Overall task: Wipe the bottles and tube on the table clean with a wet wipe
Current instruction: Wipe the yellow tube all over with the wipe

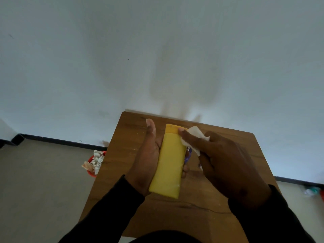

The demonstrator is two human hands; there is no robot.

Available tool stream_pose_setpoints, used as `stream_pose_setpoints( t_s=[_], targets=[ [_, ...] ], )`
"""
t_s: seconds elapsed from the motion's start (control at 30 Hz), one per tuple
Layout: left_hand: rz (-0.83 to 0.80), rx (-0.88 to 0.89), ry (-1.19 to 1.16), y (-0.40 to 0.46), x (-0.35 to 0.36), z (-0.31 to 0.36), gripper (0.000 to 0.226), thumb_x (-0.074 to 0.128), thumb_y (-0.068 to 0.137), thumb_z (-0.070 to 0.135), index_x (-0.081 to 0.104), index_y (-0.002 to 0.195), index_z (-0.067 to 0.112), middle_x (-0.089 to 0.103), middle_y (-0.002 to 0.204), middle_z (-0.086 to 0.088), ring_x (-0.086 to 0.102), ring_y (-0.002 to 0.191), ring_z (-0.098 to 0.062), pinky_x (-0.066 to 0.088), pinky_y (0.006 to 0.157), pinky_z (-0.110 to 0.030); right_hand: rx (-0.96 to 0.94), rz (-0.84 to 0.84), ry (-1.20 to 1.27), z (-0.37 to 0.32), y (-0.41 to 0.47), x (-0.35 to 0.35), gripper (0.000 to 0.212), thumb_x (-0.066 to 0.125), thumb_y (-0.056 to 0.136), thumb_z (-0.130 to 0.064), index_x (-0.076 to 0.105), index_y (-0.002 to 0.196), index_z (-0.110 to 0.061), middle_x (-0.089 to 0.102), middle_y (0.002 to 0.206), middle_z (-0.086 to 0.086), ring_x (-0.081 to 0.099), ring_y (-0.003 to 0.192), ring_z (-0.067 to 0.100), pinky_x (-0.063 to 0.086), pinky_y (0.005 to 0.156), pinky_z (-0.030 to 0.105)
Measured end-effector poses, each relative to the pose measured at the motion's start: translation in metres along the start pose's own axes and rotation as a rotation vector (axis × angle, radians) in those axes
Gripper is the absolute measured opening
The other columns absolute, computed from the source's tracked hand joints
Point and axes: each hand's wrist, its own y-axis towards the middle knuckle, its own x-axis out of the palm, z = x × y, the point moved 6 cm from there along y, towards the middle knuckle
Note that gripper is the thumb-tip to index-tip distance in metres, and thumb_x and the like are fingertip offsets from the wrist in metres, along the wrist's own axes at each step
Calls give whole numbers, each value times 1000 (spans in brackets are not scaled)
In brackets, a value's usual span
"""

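A yellow bottle (170,162) lies in my left hand (146,155) above the wooden table (175,216), its cap end pointing away from me. My left palm cups it from below and the thumb stands up beside it. My right hand (226,163) pinches a white wet wipe (194,135) and presses it against the bottle's upper right side near the cap. A purple-labelled item (188,153) peeks out behind the bottle, mostly hidden; I cannot tell what it is.
A red bin (93,163) stuffed with crumpled wipes stands on the floor at the table's left edge. A white wall rises just behind the table. Some small items (312,191) lie on the floor at the far right.
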Motion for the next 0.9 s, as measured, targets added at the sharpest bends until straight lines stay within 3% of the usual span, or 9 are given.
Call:
stream_pose_setpoints(
  t_s=[0.17,0.27,0.33,0.37,0.47,0.6,0.7,0.8,0.9],
  targets=[
    [38,17,-9,0,0,-2,96,19,78,84,71,110,10,69,90,-20,65,70,-27,55,66,-36,14,191,477,-10,-8,-13,39,46,91,-32,72,119,-22,61,93,-7,61,85,10,50,71,24],
    [59,43,-24,-1,0,-4,101,27,69,87,62,122,8,68,92,-17,64,70,-26,54,66,-35,21,266,397,-7,-7,-15,24,53,96,-19,74,94,-8,57,90,3,59,76,16,48,62,27],
    [101,71,-12,0,-2,-6,101,30,65,88,63,120,9,68,89,-16,64,69,-27,53,65,-35,-10,276,238,-8,-7,-14,20,53,96,-13,71,103,-10,60,92,4,60,73,16,50,62,27],
    [122,78,-7,0,-4,-7,101,31,65,88,64,118,9,68,88,-16,64,70,-28,52,65,-36,-16,263,220,-8,-8,-11,22,53,97,-12,66,114,-15,62,92,-1,61,73,14,49,64,19],
    [128,87,40,-1,-4,-7,100,29,68,89,67,115,8,68,91,-20,65,72,-28,54,66,-37,83,265,356,-4,-13,-11,42,69,91,-10,50,123,-29,61,86,-19,64,77,-2,47,62,5],
    [119,85,82,-1,2,-8,85,23,72,83,79,87,20,70,85,-17,67,68,-26,58,64,-37,-38,305,224,-17,-4,-13,18,78,85,-6,71,100,-14,65,95,-3,62,81,10,52,67,23],
    [104,99,57,2,3,-10,96,25,73,86,71,107,9,66,88,-19,64,66,-27,54,64,-35,39,349,159,-5,3,-14,16,78,84,-1,76,97,-9,59,93,3,57,74,14,45,61,16],
    [95,98,58,2,-1,-10,97,28,68,87,70,108,10,66,90,-20,64,71,-28,54,69,-37,12,257,166,-4,-2,-8,22,78,82,1,77,102,-10,58,93,0,54,75,8,40,64,6],
    [102,101,69,1,0,-9,90,29,70,87,75,100,16,66,105,-28,62,92,-40,52,85,-52,-110,203,243,-19,-8,-2,26,75,85,0,76,109,-11,63,99,3,62,81,17,53,66,21]
  ],
)
